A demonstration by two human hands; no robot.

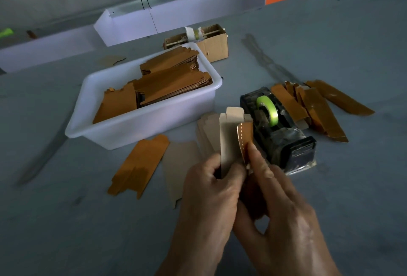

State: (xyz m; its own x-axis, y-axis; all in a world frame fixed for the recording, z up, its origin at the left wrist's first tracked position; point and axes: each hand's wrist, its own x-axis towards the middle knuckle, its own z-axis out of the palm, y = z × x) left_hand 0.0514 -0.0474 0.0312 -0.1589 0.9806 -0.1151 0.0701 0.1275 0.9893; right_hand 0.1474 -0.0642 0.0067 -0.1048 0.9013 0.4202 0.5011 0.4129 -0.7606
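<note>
Carton blank [231,141]: held upright just in front of the tape dispenser [279,130], pale inner face toward the camera, its brown flap [245,136] curling over at the side nearest the dispenser.
Left hand [211,192]: fingers curled round the blank's lower part, thumb across the front, a closed hold.
Right hand [284,207]: forefinger laid up along the brown flap and apparently pinching it against a hidden thumb; the other fingers are bent.
Step in hand: probably folding that flap over to close the sleeve before taping.
Doing it well: crease along the scored line, keep the left hand steady, and line up the long edges before pressing.
Edges: the flap sits just beside the dispenser's near corner; whether it touches, I cannot tell.
Open room: bare table [66,220] lies in front of the dispenser. The white tub [141,125] and loose blanks [138,165] lie to its left, and the folded pieces [319,110] are heaped on its far side.
</note>
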